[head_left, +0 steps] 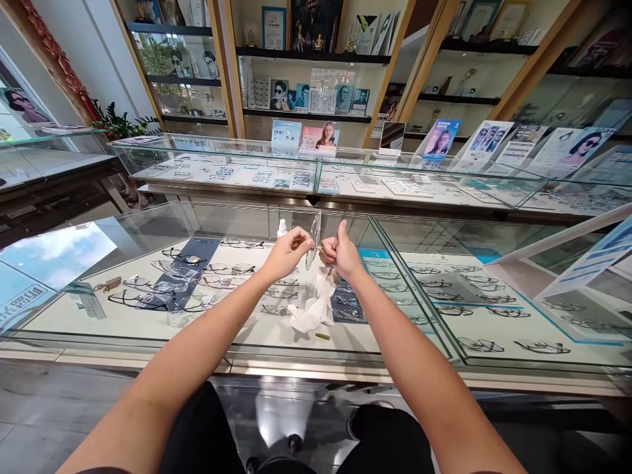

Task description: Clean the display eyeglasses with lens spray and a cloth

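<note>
My left hand [290,251] pinches a pair of eyeglasses [315,230], held edge-on above the glass counter with a clear lens showing. Close by on the right, my right hand [342,253] is closed with its thumb pointing up. A small gold-coloured tip shows at its curled fingers, but what they hold is hidden. Below both hands a crumpled white cloth [313,306] lies on the counter. Near the cloth is a small gold-coloured piece [322,336]. Behind my left hand stands a small white bottle [282,228].
Rows of eyeglasses [230,268] fill the glass display case [276,355] beneath my hands. A white-framed panel [582,263] leans at the right. Another glass case [222,168] with frames and upright cards stands behind, before wall shelves [311,56].
</note>
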Demonstrator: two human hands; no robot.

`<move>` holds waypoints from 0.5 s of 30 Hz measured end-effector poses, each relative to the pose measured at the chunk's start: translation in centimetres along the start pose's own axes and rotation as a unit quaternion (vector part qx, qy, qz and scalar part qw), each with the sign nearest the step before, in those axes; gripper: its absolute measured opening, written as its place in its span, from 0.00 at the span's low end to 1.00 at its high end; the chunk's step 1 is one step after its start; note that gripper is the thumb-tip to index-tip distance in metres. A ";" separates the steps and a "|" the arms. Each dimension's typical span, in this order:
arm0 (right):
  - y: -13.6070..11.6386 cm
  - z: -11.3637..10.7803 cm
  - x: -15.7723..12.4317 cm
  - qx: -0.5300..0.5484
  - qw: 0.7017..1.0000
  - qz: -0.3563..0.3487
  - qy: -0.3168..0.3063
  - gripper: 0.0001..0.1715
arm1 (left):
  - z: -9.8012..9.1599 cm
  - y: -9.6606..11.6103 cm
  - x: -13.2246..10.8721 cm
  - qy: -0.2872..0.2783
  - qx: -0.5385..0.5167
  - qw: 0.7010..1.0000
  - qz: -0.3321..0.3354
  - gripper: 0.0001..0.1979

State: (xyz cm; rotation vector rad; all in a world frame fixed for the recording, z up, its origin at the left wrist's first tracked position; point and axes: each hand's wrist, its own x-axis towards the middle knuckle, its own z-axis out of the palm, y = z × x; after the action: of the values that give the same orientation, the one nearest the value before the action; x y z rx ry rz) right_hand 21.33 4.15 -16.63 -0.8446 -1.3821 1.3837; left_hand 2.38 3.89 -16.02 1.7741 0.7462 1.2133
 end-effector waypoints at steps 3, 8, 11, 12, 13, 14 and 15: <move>-0.4 0.3 -0.2 0.006 0.999 -0.011 0.032 0.49 | 0.0 -0.3 0.1 0.000 -0.014 1.000 0.002 0.18; -0.9 0.7 -0.5 -0.011 0.997 -0.035 0.066 0.29 | -0.2 -0.6 0.5 0.011 -0.038 0.999 0.012 0.22; -1.0 0.8 -0.7 -0.021 0.997 -0.035 0.059 0.25 | -0.4 -0.5 0.6 0.027 -0.035 0.999 0.021 0.23; -1.1 0.9 -0.8 -0.027 0.997 -0.034 0.061 0.24 | -0.4 -0.4 0.6 0.029 -0.033 0.999 0.023 0.24; -1.1 0.9 -0.8 -0.034 0.997 -0.034 0.065 0.24 | -0.5 -0.3 0.7 0.029 -0.032 0.999 0.023 0.24; -1.2 0.9 -0.9 -0.042 0.996 -0.035 0.069 0.25 | -0.5 -0.2 0.7 0.026 -0.031 0.999 0.021 0.24; -1.2 0.9 -0.9 -0.049 0.995 -0.036 0.075 0.25 | -0.6 -0.2 0.7 0.023 -0.032 0.999 0.015 0.24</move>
State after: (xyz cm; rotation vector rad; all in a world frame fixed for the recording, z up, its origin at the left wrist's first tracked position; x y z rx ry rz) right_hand 20.96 2.92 -15.51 -0.9332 -1.3595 1.1818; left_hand 2.05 4.69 -15.79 1.7158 0.7009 1.2877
